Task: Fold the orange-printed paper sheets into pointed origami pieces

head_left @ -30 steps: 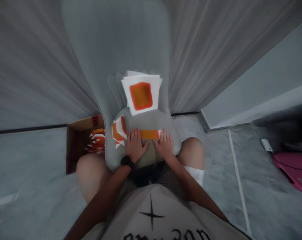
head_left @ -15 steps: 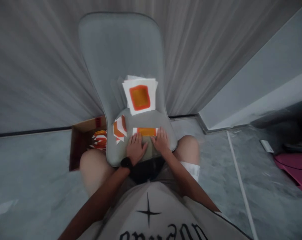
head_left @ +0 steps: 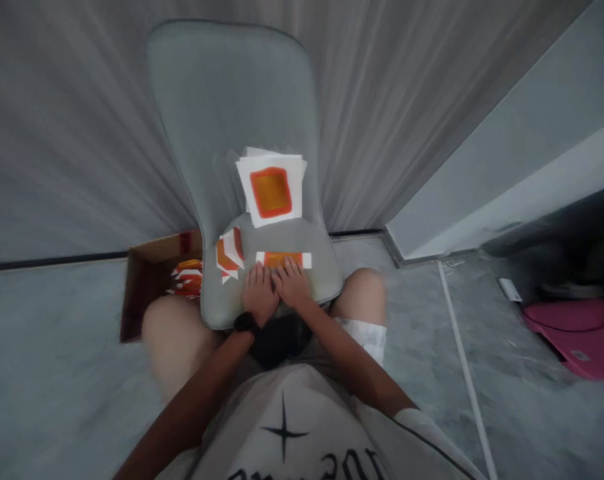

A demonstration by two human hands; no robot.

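A folded paper strip (head_left: pixel 307 261), white at its ends and orange in the middle, lies flat near the front of the grey chair seat. My left hand (head_left: pixel 261 292) rests palm down at its lower left edge, fingers stretched out. Beside it, almost touching, my right hand (head_left: pixel 293 285) lies flat with its fingertips over the strip's orange middle. Behind the strip is a loose stack of white paper sheets (head_left: pixel 272 192), the top one bearing an orange square. Several folded orange-and-white papers (head_left: pixel 230 253) sit at the seat's left edge.
A cardboard box (head_left: pixel 132 293) holding more orange-and-white folded papers (head_left: pixel 188 277) stands on the floor left of the chair (head_left: pixel 232 87). A grey curtain-like surface rises behind. At far right lie a pink object (head_left: pixel 577 333) and a small white device (head_left: pixel 509 290).
My right hand has slid left from the strip's right end to its middle, close to my left hand. The whole view has shifted slightly.
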